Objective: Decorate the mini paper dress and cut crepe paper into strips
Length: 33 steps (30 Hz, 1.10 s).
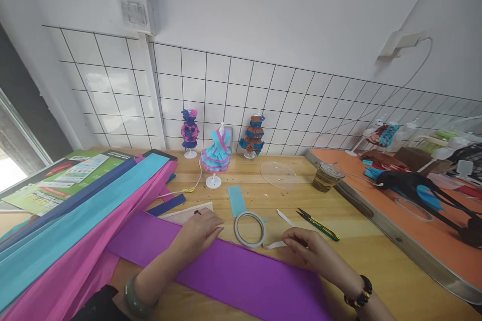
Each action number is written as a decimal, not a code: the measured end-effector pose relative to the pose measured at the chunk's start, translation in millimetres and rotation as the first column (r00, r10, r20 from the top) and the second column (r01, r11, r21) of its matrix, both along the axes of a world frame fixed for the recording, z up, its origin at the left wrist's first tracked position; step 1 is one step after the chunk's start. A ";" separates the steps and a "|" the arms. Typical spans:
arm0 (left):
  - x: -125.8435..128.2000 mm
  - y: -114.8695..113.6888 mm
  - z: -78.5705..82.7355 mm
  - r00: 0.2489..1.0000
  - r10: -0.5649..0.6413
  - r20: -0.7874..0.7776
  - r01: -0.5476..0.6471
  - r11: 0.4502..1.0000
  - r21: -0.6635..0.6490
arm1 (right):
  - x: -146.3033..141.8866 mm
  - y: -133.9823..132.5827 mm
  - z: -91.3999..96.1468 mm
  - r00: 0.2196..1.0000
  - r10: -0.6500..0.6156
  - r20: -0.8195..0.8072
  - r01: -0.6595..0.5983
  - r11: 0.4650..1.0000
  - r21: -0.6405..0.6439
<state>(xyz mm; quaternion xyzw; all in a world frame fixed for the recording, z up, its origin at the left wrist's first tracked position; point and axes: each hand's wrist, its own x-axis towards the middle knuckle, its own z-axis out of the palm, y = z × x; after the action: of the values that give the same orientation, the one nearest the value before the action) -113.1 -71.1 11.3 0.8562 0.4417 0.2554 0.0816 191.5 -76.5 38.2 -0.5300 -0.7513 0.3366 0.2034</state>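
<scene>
A long purple paper strip (244, 276) lies across the front of the wooden table. My left hand (201, 230) rests at its far edge with fingers curled and bunched; what they hold, if anything, is hidden. A roll of white tape (250, 229) lies flat between my hands, just beyond the purple strip. From it a loose white tape end (276, 245) runs toward my right hand (307, 248), whose thumb and forefinger are closed on it. Thread snips (318, 224) with a yellow-green handle lie beyond my right hand. A light blue paper piece (237, 200) lies behind the roll.
Pink and blue crepe folds (86, 225) are heaped at left beside a green printed packet (75, 170). Small stands bear a blue-pink dress (216, 153) and other ruffled dresses. A lidded cup (327, 176) stands near the raised orange surface (414, 210) at right.
</scene>
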 end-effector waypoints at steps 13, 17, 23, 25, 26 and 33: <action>40.3 17.5 1.8 0.912 -0.238 -0.333 0.262 0.965 0.028 | -1.7 -36.0 5.1 0.995 0.019 0.099 -0.027 0.997 0.075; 39.8 17.6 3.5 0.922 -0.216 -0.321 0.231 0.973 0.010 | 1.1 -43.7 3.1 0.989 0.031 0.145 -0.049 0.991 0.124; 37.8 18.1 5.4 0.948 -0.114 -0.298 0.141 0.988 0.069 | -2.8 -43.4 -6.3 0.966 0.001 0.258 -0.117 0.893 0.435; 37.0 17.4 5.9 0.949 -0.102 -0.298 0.133 0.988 0.084 | -9.4 -42.7 -6.4 0.949 -0.021 0.315 -0.159 0.831 0.533; 36.8 16.8 6.3 0.947 -0.104 -0.304 0.139 0.985 0.097 | -13.3 -42.7 -5.5 0.940 -0.026 0.340 -0.180 0.808 0.560; 36.4 12.1 9.2 0.954 -0.111 -0.280 0.158 0.976 0.149 | -38.0 -43.5 -1.8 0.881 -0.055 0.469 -0.324 0.652 0.685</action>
<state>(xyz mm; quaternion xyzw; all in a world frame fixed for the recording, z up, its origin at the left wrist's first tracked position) -76.8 -59.0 20.5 0.9149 0.3659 0.1668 -0.0355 153.6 -119.9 36.4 -0.4029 -0.8859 -0.1192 0.1967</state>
